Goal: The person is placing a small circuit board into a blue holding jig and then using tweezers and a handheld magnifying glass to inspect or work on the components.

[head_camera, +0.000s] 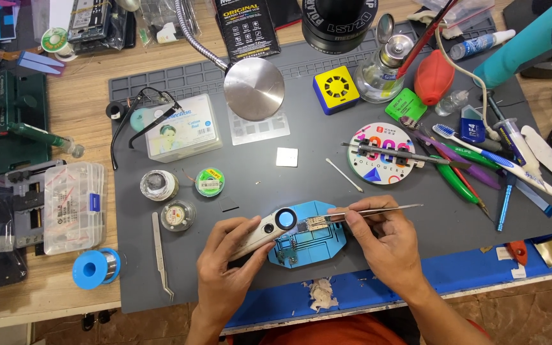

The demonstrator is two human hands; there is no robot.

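Pinching thin steel tweezers (378, 209), my right hand (384, 239) steadies their springy tips over the small, fragile circuit board (314, 223). Left hand (231, 268) wraps the light white loupe (269, 229).

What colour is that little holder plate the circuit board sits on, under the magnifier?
The holder plate is bright blue, seen best in the head view, between both hands.

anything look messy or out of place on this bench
Mostly a busy but orderly bench. One oddity: a crumpled scrap of tissue lies on the blue front strip, below the blue holder. The left hand holds a lit magnifier over the small board, and the right hand holds tweezers at it.
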